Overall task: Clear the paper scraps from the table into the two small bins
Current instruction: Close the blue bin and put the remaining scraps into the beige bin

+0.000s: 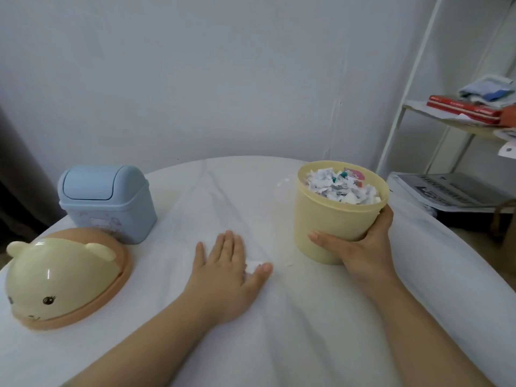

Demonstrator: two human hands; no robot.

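A yellow bin (332, 210) without its lid stands on the white table (279, 317), heaped with paper scraps (342, 185). My right hand (360, 247) grips its lower side. My left hand (226, 263) lies flat on the table with straight fingers, pressing on a small white scrap (252, 266) beside the thumb. A tiny scrap (289, 265) lies between that hand and the bin. A blue bin (107, 201) with a swing lid stands at the back left, closed.
A bear-faced yellow and orange lid (65, 277) rests tilted at the table's left edge. A white shelf rack (460, 118) with books and papers stands to the right, past the table's rim. The wall is close behind.
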